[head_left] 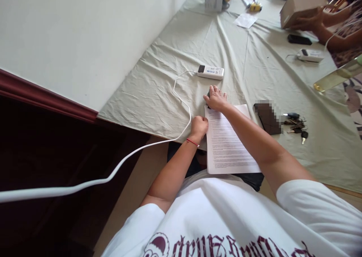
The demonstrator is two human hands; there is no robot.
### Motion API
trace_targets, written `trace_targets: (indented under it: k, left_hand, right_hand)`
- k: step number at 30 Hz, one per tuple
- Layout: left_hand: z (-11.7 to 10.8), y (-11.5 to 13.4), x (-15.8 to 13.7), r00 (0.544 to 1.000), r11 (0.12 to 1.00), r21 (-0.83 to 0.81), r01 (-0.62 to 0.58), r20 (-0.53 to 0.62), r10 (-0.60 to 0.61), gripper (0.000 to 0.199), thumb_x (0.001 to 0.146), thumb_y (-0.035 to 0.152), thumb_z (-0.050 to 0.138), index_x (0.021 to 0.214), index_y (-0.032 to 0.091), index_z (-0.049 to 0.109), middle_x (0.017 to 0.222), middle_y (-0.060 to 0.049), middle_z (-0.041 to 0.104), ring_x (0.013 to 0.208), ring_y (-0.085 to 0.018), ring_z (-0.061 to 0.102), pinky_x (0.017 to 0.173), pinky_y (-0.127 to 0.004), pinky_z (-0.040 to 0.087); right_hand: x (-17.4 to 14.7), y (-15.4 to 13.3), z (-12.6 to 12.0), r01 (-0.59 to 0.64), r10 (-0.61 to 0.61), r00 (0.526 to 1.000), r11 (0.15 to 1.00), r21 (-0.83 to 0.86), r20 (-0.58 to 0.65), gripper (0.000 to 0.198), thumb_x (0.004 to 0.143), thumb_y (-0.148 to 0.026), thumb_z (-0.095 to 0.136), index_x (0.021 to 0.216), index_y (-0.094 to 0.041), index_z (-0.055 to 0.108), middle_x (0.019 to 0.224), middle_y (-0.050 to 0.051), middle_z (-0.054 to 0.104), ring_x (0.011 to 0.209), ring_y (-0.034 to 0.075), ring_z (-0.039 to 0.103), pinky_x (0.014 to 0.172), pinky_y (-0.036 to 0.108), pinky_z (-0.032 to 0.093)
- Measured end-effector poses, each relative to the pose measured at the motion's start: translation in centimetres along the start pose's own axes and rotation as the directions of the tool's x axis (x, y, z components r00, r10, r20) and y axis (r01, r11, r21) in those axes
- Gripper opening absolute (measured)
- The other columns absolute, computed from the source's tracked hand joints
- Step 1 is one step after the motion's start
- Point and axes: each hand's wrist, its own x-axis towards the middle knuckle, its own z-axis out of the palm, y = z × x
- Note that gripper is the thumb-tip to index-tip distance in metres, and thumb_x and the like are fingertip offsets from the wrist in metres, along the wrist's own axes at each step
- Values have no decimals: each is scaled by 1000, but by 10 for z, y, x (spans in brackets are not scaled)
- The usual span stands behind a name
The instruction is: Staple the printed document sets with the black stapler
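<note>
A stack of printed sheets (226, 143) lies partly on the cloth-covered table and reaches over its front edge toward my lap. My left hand (199, 126), with a red string on the wrist, is closed in a fist against the stack's left edge; its fingertips are hidden. At the top left corner of the sheets, my right hand (217, 98) presses down over a small dark object (208, 94). The palm and fingers cover most of that object, so its kind does not show.
A white power bank (210, 72) with a white cable (124, 160) lies ahead. To the right are a phone (268, 118) and keys (296, 125). Farther off are a bottle (336, 76), another phone (299, 39), and another person's hands holding a cardboard box (304, 6).
</note>
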Motion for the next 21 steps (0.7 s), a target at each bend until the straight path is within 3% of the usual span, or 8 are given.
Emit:
trace_targets:
  k: [11,17,21]
  left_hand:
    - [0,-4,-2,999,996,-80,27,41,-24,37,86,21,49,50,21,43,48,3,39,53,-13,38,57,-30,26]
    - [-4,-3,-4,997,998,-64,17,71,-12,35,86,22,53,52,20,48,49,4,42,51,-13,40,57,-29,27]
    - [-3,-4,-4,998,999,-51,8,65,-5,31,87,24,57,57,20,55,54,1,53,54,-14,47,58,-29,31]
  right_hand:
    - [-2,5,14,59,-58,993,998,6,-105,71,96,-36,38,161,-11,26,170,18,22,155,35,26,124,66,9]
    - [-1,6,18,75,-74,989,997,-2,-129,69,96,-33,37,161,-13,27,169,17,24,155,34,26,123,66,10]
    - [-2,5,18,71,-72,989,997,-11,-126,69,96,-32,37,161,-12,27,169,18,24,154,34,27,124,65,10]
